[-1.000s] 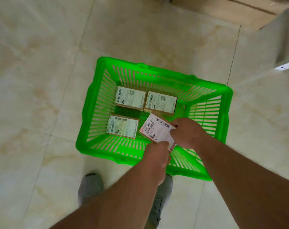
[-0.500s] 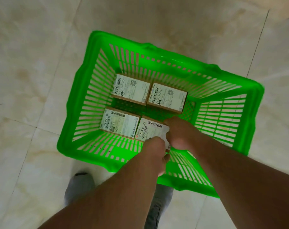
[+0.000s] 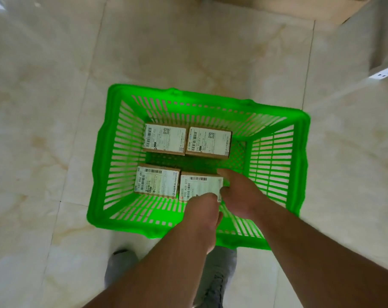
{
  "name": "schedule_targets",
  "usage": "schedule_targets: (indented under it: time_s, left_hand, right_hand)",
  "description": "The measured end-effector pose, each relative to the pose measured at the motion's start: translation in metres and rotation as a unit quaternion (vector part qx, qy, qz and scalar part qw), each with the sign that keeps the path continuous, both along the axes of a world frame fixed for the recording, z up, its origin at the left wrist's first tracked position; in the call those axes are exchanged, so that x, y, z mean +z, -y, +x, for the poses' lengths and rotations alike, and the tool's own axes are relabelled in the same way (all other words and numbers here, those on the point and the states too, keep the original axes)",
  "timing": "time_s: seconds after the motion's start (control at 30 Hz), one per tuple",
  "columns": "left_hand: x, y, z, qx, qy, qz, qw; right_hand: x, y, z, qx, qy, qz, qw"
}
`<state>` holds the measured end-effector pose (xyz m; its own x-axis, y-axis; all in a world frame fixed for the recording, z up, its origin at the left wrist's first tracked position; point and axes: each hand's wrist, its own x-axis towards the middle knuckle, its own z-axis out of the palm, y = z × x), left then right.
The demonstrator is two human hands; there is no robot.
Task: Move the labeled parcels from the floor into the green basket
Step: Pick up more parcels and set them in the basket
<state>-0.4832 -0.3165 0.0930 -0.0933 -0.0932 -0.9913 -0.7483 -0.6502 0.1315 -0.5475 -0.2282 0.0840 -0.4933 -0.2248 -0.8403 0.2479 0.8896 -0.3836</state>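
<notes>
A green slatted basket [image 3: 277,165] stands on the tiled floor. Inside lie brown parcels with white labels: two at the back [image 3: 165,140] [image 3: 208,142], one at the front left [image 3: 156,181], and a fourth parcel [image 3: 199,185] at the front right, flat on the bottom. My left hand [image 3: 204,207] touches that fourth parcel's near edge, fingers curled at it. My right hand [image 3: 239,192] holds its right end, thumb over the far corner.
My grey trouser legs and a shoe [image 3: 122,265] stand just behind the basket's near rim. A pale cabinet or wall edge [image 3: 384,70] rises at the upper right. Beige floor tiles [image 3: 44,130] surround the basket.
The fourth parcel went from tilted above the basket to lying flat at the front right beside the others. Both hands lowered with it and remain on it.
</notes>
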Motion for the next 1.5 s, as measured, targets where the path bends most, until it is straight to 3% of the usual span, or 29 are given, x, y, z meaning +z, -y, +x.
schedule_targets:
  time_s: [0.23,0.4,0.63,0.8,0.93,1.1,1.23,1.4,1.5]
  left_hand:
    - [0.066,-0.005,-0.001,-0.217,-0.068,-0.08,0.97]
    - [0.113,-0.035,0.009,-0.44,-0.147,-0.086,0.882]
    - [0.166,-0.088,0.074,-0.617,-0.236,-0.072,0.747]
    - [0.192,-0.137,0.14,-0.68,-0.224,-0.039,0.697]
    - [0.199,-0.176,0.199,-0.741,-0.216,0.0,0.635]
    - [0.19,-0.224,0.266,-0.806,-0.215,-0.008,0.551]
    - [0.183,-0.258,0.324,-0.84,-0.195,-0.013,0.506]
    - [0.175,-0.305,0.418,-0.856,-0.167,-0.02,0.488]
    - [0.175,-0.331,0.474,-0.86,-0.15,-0.017,0.488]
  right_hand:
    - [0.082,-0.047,0.033,-0.27,-0.042,-0.077,0.959]
    - [0.137,-0.096,0.096,-0.463,-0.079,-0.081,0.879]
    - [0.198,-0.139,0.234,-0.68,-0.076,-0.064,0.726]
    - [0.201,-0.167,0.339,-0.765,-0.064,-0.032,0.64]
    - [0.186,-0.192,0.426,-0.817,-0.069,0.0,0.572]
    - [0.171,-0.223,0.517,-0.848,-0.033,0.016,0.528]
    - [0.155,-0.246,0.584,-0.869,-0.011,0.035,0.494]
    - [0.144,-0.278,0.68,-0.89,0.03,0.04,0.453]
    - [0.143,-0.299,0.734,-0.889,0.045,0.042,0.453]
